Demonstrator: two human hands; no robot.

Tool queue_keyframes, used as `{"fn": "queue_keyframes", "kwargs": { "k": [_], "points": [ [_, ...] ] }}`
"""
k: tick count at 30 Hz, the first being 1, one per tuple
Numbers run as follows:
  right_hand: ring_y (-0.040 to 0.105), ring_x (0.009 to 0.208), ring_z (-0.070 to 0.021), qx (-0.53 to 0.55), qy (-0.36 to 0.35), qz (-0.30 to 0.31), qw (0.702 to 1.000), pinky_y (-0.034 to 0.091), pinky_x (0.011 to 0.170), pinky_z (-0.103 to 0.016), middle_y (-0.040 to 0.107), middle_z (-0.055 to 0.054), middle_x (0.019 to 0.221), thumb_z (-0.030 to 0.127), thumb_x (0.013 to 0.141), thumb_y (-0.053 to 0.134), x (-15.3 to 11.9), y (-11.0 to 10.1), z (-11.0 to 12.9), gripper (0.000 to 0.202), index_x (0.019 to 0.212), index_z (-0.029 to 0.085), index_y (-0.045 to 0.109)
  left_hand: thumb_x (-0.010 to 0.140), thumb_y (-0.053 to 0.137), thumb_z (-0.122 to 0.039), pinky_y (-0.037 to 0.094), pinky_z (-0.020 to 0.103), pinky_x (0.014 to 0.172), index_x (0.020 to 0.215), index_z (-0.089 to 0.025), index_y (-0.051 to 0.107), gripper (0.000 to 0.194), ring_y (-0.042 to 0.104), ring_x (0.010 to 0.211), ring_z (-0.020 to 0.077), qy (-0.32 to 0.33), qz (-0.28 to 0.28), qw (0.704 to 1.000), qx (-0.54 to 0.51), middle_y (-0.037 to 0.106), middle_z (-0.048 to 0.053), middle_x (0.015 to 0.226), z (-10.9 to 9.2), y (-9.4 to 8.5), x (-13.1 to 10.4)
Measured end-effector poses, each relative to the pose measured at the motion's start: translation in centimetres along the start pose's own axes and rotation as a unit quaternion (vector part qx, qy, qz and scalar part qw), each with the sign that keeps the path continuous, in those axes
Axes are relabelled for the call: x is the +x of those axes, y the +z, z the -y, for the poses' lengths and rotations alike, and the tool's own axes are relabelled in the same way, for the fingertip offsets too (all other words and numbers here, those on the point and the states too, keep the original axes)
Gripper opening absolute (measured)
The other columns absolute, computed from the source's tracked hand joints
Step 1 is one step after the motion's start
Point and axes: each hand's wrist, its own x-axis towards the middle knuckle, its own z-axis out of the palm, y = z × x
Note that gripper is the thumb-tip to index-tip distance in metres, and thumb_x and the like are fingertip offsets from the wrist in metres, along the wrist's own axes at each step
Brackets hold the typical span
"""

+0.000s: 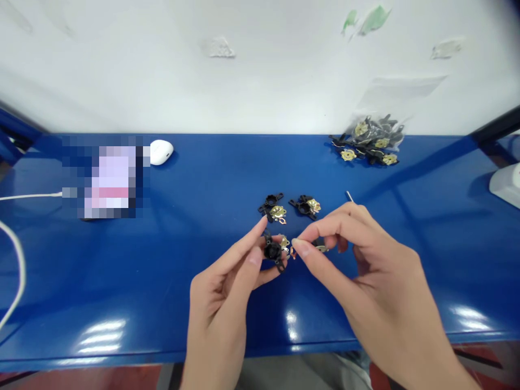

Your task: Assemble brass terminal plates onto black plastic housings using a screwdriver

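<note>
My left hand (231, 287) holds a black plastic part (273, 250) between thumb and fingers, with a gold metal plate (283, 242) at its right side. Just right of it, the thumb and index finger of my right hand (357, 260) pinch a small copper-coloured piece (293, 252). Another gold plate (322, 248) shows partly behind my right fingers. Beyond the hands lie two small groups of black and gold parts, one at centre (278, 211) and one slightly to the right (304, 207).
Along the back right of the blue table (195, 189) is a clear bag (382, 132) with several black and gold parts beside it. A white case (161, 152) and a pixelated object (114, 179) lie at left, near a white cable (18, 265). A white object (506, 184) stands far right.
</note>
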Motion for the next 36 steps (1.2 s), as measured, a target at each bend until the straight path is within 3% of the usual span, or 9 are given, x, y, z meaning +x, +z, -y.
{"fn": "queue_keyframes", "kwargs": {
  "k": [7,12,18,22,31,36],
  "points": [
    [0.064,0.086,-0.0204,-0.029,-0.029,-0.057,0.998,0.049,0.078,-0.040,0.074,0.002,0.096,0.023,0.112,0.074,-1.0,1.8,1.2,0.015,0.101,0.033,0.076,0.101,0.092,-0.018,0.075,0.028,0.105,0.134,-0.047,0.094,0.045,0.090,0.126,0.0262,0.034,0.032,0.998,0.043,0.094,-0.001,0.136,-0.9,0.4,-1.1],
    [0.064,0.086,-0.0209,-0.038,-0.037,-0.081,0.995,0.049,0.075,-0.040,0.072,0.000,0.094,0.020,0.111,0.075,-1.5,2.5,0.8,0.014,0.102,0.031,0.076,0.098,0.096,-0.020,0.077,0.029,0.102,0.131,-0.047,0.095,0.043,0.092,0.120,0.0264,0.040,0.019,0.998,0.054,0.095,0.000,0.128,-1.0,0.5,-0.9],
    [0.060,0.092,-0.0205,0.046,-0.002,-0.093,0.995,0.048,0.077,-0.039,0.067,0.001,0.093,0.021,0.108,0.080,-1.8,3.0,0.4,0.013,0.102,0.032,0.079,0.094,0.098,-0.017,0.078,0.030,0.102,0.126,-0.047,0.097,0.044,0.092,0.117,0.0258,0.033,0.006,0.999,0.038,0.096,-0.001,0.119,-0.6,0.7,-0.7],
    [0.059,0.088,-0.0188,0.067,0.012,-0.087,0.994,0.051,0.081,-0.037,0.068,0.003,0.090,0.019,0.106,0.082,-1.8,3.0,0.3,0.015,0.100,0.033,0.080,0.093,0.098,-0.016,0.077,0.030,0.103,0.124,-0.046,0.098,0.043,0.092,0.117,0.0253,0.035,-0.003,0.999,0.031,0.096,-0.001,0.118,-0.5,0.8,-0.8],
    [0.060,0.076,-0.0139,0.176,0.085,-0.051,0.979,0.055,0.069,-0.028,0.067,0.004,0.084,0.021,0.098,0.087,-1.2,2.0,0.3,0.011,0.098,0.031,0.084,0.093,0.097,-0.015,0.077,0.027,0.101,0.122,-0.047,0.098,0.043,0.093,0.114,0.0246,0.033,0.007,0.998,0.044,0.097,-0.002,0.112,-0.9,0.8,-0.8],
    [0.061,0.071,-0.0121,0.189,0.107,-0.013,0.976,0.054,0.065,-0.025,0.065,0.006,0.077,0.027,0.102,0.085,-0.8,1.6,0.1,0.006,0.100,0.032,0.086,0.092,0.099,-0.015,0.075,0.027,0.104,0.122,-0.045,0.098,0.042,0.093,0.114,0.0243,0.023,0.004,0.999,0.038,0.097,-0.002,0.111,-0.9,0.7,-0.6]
  ]
}}
